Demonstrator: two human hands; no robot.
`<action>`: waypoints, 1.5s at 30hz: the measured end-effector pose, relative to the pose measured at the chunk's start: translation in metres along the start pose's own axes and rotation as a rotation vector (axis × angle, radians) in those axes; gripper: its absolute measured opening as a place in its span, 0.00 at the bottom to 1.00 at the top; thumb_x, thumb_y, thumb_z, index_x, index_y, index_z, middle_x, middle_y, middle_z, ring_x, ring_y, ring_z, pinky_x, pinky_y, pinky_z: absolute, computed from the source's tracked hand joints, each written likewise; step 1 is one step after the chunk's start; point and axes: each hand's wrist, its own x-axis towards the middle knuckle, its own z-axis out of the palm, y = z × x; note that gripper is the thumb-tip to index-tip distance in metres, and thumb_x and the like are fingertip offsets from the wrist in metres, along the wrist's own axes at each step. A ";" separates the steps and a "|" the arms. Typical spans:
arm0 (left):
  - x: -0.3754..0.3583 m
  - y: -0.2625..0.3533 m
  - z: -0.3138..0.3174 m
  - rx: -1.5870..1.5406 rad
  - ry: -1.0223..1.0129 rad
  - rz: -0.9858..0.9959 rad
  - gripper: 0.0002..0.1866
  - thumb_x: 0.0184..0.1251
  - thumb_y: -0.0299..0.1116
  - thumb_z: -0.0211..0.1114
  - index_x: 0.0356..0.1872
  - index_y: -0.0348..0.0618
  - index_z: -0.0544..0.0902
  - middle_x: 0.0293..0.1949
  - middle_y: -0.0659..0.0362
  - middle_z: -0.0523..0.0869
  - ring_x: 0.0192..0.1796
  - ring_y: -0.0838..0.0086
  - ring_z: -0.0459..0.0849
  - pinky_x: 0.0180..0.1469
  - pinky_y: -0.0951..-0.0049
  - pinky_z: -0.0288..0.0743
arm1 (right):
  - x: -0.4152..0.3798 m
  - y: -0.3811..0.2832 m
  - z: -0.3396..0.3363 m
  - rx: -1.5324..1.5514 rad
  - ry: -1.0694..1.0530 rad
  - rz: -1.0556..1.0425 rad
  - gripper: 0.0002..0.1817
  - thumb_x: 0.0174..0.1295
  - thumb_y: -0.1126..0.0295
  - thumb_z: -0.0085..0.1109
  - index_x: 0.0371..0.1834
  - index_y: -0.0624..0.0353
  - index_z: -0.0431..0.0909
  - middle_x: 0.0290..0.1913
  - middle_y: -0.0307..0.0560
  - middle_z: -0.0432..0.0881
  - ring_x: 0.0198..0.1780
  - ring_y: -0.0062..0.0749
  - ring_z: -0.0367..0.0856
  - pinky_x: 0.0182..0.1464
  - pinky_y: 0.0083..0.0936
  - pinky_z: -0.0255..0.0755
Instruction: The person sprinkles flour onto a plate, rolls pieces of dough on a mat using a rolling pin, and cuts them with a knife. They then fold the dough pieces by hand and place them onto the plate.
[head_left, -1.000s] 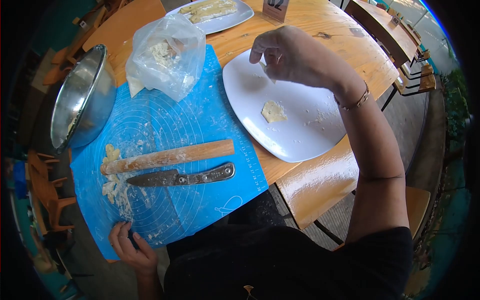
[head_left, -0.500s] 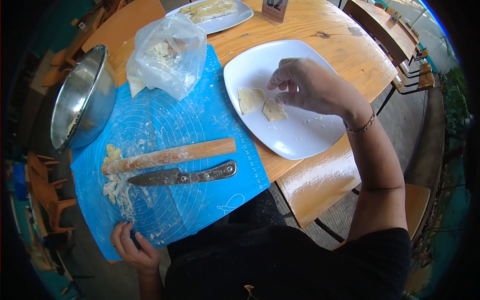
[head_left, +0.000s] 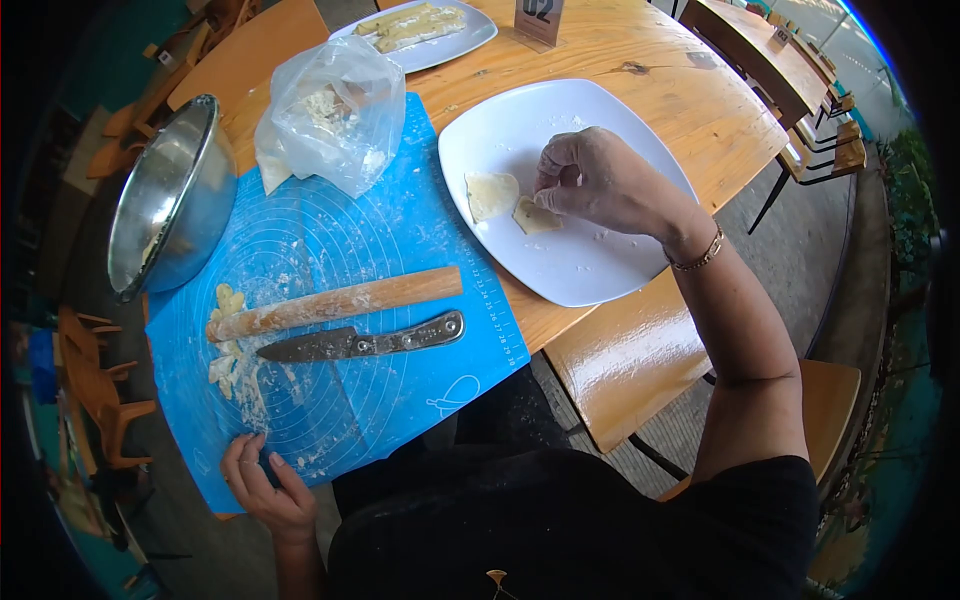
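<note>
My right hand point(head_left: 600, 185) is over the white square plate point(head_left: 600, 275), thumb and forefinger closed in a pinch at the upper edge of a small flat piece of dough point(head_left: 537, 217). A larger flat dough piece point(head_left: 492, 196) lies just left of it on the plate. Holding nothing, my left hand point(head_left: 268, 488) rests at the near edge of the blue mat point(head_left: 375, 405), fingers loosely apart. On the mat, a floury wooden rolling pin point(head_left: 340, 303) lies above a knife point(head_left: 362, 341). Dough scraps point(head_left: 225, 372) sit by their left ends.
A steel bowl point(head_left: 180, 200) stands tilted at the mat's left side. Behind it is a clear plastic bag point(head_left: 335, 115) with flour. Another plate point(head_left: 470, 45) holds dough strips, near a number sign point(head_left: 538, 20). A wooden bench seat point(head_left: 630, 360) is at the right.
My right hand has lowered slightly, and its thumb and forefinger have come together at the small dough piece. The left hand stays at the mat's edge. The view has shifted a little.
</note>
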 end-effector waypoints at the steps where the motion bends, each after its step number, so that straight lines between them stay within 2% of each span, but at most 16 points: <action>1: 0.000 0.000 0.000 0.000 0.001 0.004 0.12 0.69 0.25 0.52 0.46 0.28 0.78 0.47 0.42 0.79 0.50 0.51 0.79 0.54 0.54 0.71 | -0.001 0.001 -0.001 0.014 0.026 -0.005 0.04 0.54 0.78 0.66 0.33 0.65 0.85 0.38 0.50 0.84 0.39 0.37 0.83 0.45 0.29 0.77; 5: 0.001 0.000 0.000 0.005 -0.001 0.008 0.12 0.69 0.25 0.52 0.46 0.28 0.78 0.47 0.42 0.79 0.50 0.51 0.79 0.54 0.54 0.71 | -0.001 0.006 0.008 -0.094 0.101 -0.131 0.04 0.55 0.77 0.66 0.33 0.65 0.85 0.39 0.50 0.84 0.39 0.37 0.83 0.45 0.29 0.77; 7: 0.001 -0.001 0.000 0.003 0.001 0.011 0.12 0.69 0.25 0.52 0.47 0.28 0.78 0.47 0.42 0.79 0.50 0.51 0.79 0.54 0.54 0.71 | 0.000 0.006 0.009 -0.181 0.096 -0.151 0.06 0.55 0.74 0.62 0.33 0.63 0.86 0.41 0.56 0.85 0.43 0.46 0.85 0.48 0.37 0.76; 11: 0.000 -0.002 0.001 -0.004 -0.002 0.004 0.12 0.69 0.25 0.52 0.46 0.28 0.78 0.47 0.42 0.79 0.50 0.51 0.78 0.54 0.54 0.71 | 0.002 0.003 0.008 -0.194 0.100 -0.141 0.07 0.55 0.73 0.63 0.33 0.64 0.85 0.39 0.57 0.85 0.39 0.47 0.84 0.45 0.37 0.77; 13: -0.001 -0.001 0.001 -0.002 0.002 0.002 0.12 0.69 0.25 0.52 0.46 0.28 0.78 0.47 0.42 0.79 0.50 0.51 0.79 0.54 0.54 0.71 | 0.003 -0.004 -0.001 -0.028 -0.031 -0.014 0.04 0.58 0.76 0.66 0.33 0.66 0.83 0.34 0.48 0.85 0.36 0.29 0.82 0.43 0.25 0.75; 14: -0.001 -0.001 0.001 -0.001 0.004 0.002 0.12 0.69 0.26 0.52 0.46 0.28 0.78 0.47 0.42 0.79 0.50 0.51 0.79 0.54 0.54 0.71 | 0.004 -0.001 -0.003 -0.029 -0.031 -0.015 0.04 0.58 0.76 0.66 0.33 0.66 0.83 0.34 0.48 0.85 0.36 0.29 0.82 0.43 0.25 0.75; 17: -0.001 -0.002 0.001 0.000 0.004 0.004 0.12 0.69 0.26 0.52 0.46 0.27 0.78 0.47 0.42 0.79 0.50 0.51 0.79 0.54 0.54 0.71 | 0.007 0.019 -0.013 0.591 -0.113 -0.084 0.06 0.62 0.69 0.66 0.36 0.61 0.83 0.33 0.39 0.84 0.35 0.17 0.79 0.42 0.17 0.74; 18: 0.000 -0.002 0.001 -0.002 0.003 0.005 0.12 0.69 0.26 0.52 0.46 0.27 0.78 0.47 0.42 0.79 0.50 0.51 0.79 0.54 0.54 0.71 | 0.007 0.021 -0.014 0.591 -0.113 -0.081 0.06 0.62 0.69 0.66 0.36 0.61 0.83 0.33 0.39 0.84 0.35 0.17 0.79 0.42 0.17 0.74; 20: 0.000 -0.001 0.001 -0.010 0.003 0.008 0.12 0.70 0.26 0.52 0.46 0.27 0.78 0.47 0.42 0.78 0.50 0.51 0.78 0.54 0.54 0.71 | 0.008 0.022 -0.017 0.902 -0.110 -0.124 0.07 0.62 0.68 0.66 0.36 0.60 0.83 0.32 0.39 0.84 0.35 0.18 0.80 0.43 0.16 0.73; 24: -0.001 -0.001 0.001 -0.007 0.003 -0.003 0.12 0.70 0.26 0.52 0.46 0.27 0.78 0.47 0.41 0.78 0.50 0.51 0.78 0.54 0.54 0.71 | 0.009 0.025 -0.017 0.975 -0.158 -0.166 0.03 0.60 0.72 0.63 0.33 0.59 0.81 0.32 0.42 0.85 0.34 0.23 0.85 0.39 0.20 0.80; 31: -0.002 -0.001 0.001 0.001 -0.002 -0.004 0.12 0.70 0.26 0.52 0.46 0.27 0.78 0.47 0.41 0.78 0.50 0.51 0.79 0.54 0.54 0.71 | 0.004 0.019 -0.019 1.072 -0.193 -0.075 0.03 0.57 0.76 0.62 0.35 0.60 0.81 0.32 0.42 0.84 0.32 0.24 0.86 0.38 0.22 0.83; 34: -0.002 -0.002 0.001 0.004 -0.003 -0.005 0.13 0.70 0.27 0.51 0.46 0.27 0.78 0.47 0.41 0.78 0.50 0.50 0.79 0.54 0.54 0.71 | 0.005 0.020 -0.017 0.888 -0.156 -0.015 0.04 0.61 0.78 0.61 0.38 0.62 0.81 0.33 0.41 0.84 0.34 0.22 0.85 0.42 0.21 0.81; 36: -0.002 -0.002 0.001 0.009 -0.005 -0.004 0.13 0.71 0.28 0.51 0.47 0.27 0.78 0.47 0.41 0.78 0.50 0.50 0.79 0.54 0.53 0.71 | 0.004 0.014 -0.009 0.391 -0.010 -0.123 0.06 0.64 0.80 0.61 0.42 0.63 0.81 0.34 0.39 0.84 0.38 0.20 0.83 0.47 0.20 0.78; 40: 0.000 0.000 0.000 -0.055 0.014 -0.025 0.11 0.70 0.25 0.53 0.46 0.27 0.77 0.48 0.42 0.78 0.51 0.52 0.79 0.54 0.55 0.71 | 0.001 0.001 -0.009 0.488 -0.058 -0.197 0.07 0.65 0.78 0.63 0.45 0.64 0.82 0.37 0.38 0.84 0.40 0.19 0.82 0.50 0.19 0.75; 42: 0.005 0.003 -0.003 -0.119 0.037 -0.045 0.10 0.70 0.24 0.54 0.46 0.27 0.77 0.48 0.42 0.78 0.51 0.53 0.79 0.55 0.56 0.71 | -0.001 -0.005 -0.012 0.686 -0.080 -0.284 0.10 0.64 0.77 0.64 0.48 0.64 0.82 0.39 0.37 0.84 0.39 0.17 0.82 0.48 0.18 0.76; 45: 0.022 0.014 -0.020 -0.194 0.210 -0.078 0.09 0.69 0.23 0.56 0.46 0.29 0.77 0.47 0.46 0.78 0.53 0.60 0.77 0.55 0.62 0.72 | -0.011 -0.028 -0.026 0.749 -0.137 -0.256 0.12 0.64 0.77 0.65 0.50 0.64 0.82 0.42 0.37 0.84 0.40 0.15 0.82 0.48 0.15 0.76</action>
